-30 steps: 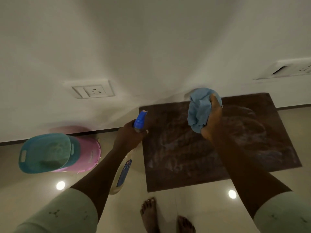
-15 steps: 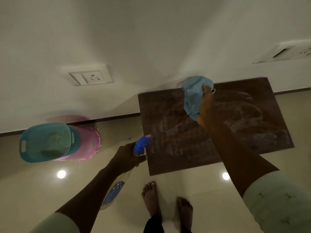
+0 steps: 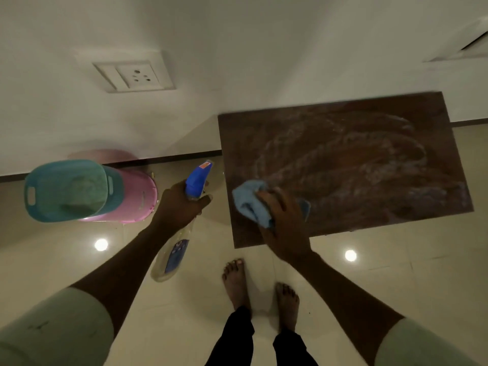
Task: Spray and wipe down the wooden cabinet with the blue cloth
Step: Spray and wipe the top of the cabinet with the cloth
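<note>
The dark wooden cabinet top [image 3: 369,159] stands against the white wall, streaked with pale wet smears. My right hand [image 3: 284,217] presses the crumpled blue cloth [image 3: 249,204] flat on the top's near left corner. My left hand [image 3: 182,204] hangs left of the cabinet, gripping a clear spray bottle [image 3: 174,249] by its neck; the blue nozzle [image 3: 198,178] points up and away, the body hangs down toward the floor.
A teal basket [image 3: 66,191] sits in a pink basket [image 3: 137,196] on the tiled floor by the wall at left. A wall socket [image 3: 132,75] is above them. My bare feet [image 3: 260,283] stand just before the cabinet. Two ceiling lights reflect in the tiles.
My right hand has swept the cloth from the far edge of the top down to its near left corner. My left hand lowered the bottle, then held it beside the cabinet.
</note>
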Demonstrator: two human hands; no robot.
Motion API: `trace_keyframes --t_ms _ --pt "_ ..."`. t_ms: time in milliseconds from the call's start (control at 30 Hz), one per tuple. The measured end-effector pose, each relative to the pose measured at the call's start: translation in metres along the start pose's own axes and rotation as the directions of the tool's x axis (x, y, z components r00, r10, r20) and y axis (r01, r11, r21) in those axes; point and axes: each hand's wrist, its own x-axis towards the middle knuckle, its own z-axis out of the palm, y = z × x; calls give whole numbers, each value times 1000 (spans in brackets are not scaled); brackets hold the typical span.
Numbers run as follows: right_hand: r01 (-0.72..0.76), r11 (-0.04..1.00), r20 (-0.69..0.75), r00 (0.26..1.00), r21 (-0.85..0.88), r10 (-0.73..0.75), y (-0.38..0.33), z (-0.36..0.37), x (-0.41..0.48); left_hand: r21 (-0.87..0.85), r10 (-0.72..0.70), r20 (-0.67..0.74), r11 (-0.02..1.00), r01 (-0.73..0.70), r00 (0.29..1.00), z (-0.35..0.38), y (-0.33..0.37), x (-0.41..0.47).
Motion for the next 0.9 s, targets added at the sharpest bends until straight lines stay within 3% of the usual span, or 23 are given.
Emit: trace_keyframes --t_ms 100,133,367,500,600,700,800,900 --pt "258 964 120 961 -67 -249 -13 43 -40 -42 23 -53 999 -25 998 3 1 15" --pt "265 960 110 961 -91 -255 -18 50 -43 -34 32 -72 999 -34 997 4 4 15" --pt "166 946 83 986 -279 -148 -26 65 25 -37 51 -94 998 -54 994 16 -4 20" --pt "145 970 11 989 -197 -145 -28 80 -3 -46 62 -118 997 -67 991 10 -7 22" --pt "221 952 58 975 -213 -214 -21 87 -46 -33 61 -137 997 -66 989 5 -5 28" --pt "289 923 88 957 -253 -276 -15 75 -13 -19 74 -141 997 -77 987 2 -2 37" --pt "217 935 51 976 -281 -211 -19 69 35 -21 78 -167 996 -82 983 4 0 49" --pt "161 952 -5 986 -259 -168 -20 74 26 -23 91 -186 995 -97 978 8 3 56"
